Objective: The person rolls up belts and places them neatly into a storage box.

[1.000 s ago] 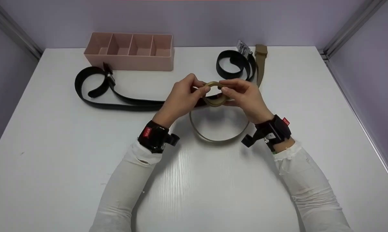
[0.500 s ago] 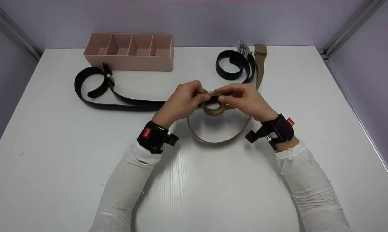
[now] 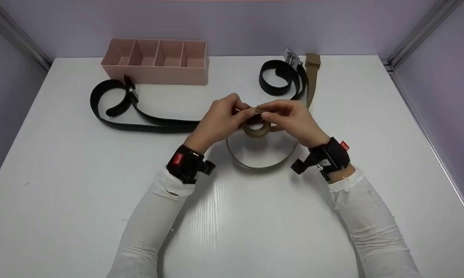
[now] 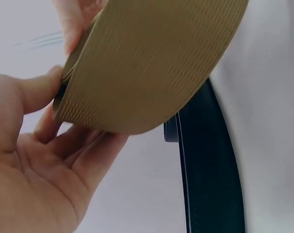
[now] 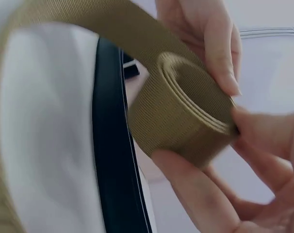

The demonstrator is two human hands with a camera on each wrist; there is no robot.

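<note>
Both hands hold a partly rolled tan webbing belt above the middle of the white table. My left hand pinches the coil from the left with thumb and fingers. My right hand pinches it from the right, fingers curled round it. The belt's unrolled part loops on the table toward me and runs up to its tan buckle end at the back. A black belt lies stretched to the left, passing under the hands.
A pink box with several compartments stands at the back left. A second black belt, coiled, with a metal buckle, lies at the back right. Purple walls enclose the table on three sides.
The coil has grown tighter and smaller as both hands kept winding it. The hands have shifted slightly toward me and closer together; the loose loop on the table has shortened a little.
</note>
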